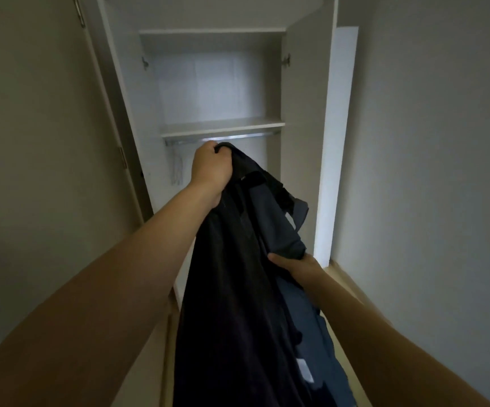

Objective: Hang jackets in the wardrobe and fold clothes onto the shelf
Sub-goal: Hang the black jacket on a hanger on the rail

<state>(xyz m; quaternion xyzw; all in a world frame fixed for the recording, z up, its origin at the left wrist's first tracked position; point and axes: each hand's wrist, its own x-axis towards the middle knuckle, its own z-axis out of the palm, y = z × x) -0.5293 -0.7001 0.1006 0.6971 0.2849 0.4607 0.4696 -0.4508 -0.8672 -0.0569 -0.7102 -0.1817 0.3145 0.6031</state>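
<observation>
Jackets (237, 274), dark bundle, black one over navy one, held up in front of open wardrobe (302, 142). Head view: left hand (211, 168) raised, fingers curled tight round black hanger hook at top of bundle, just below hanging rail (223, 138). Right hand (296, 264) lower, thumb and fingers pinching navy fabric fold. Shelf (223, 126) above rail. Both wardrobe doors open; pale hangers (176, 168) on rail, left end. Bundle hides wardrobe's lower interior.
</observation>
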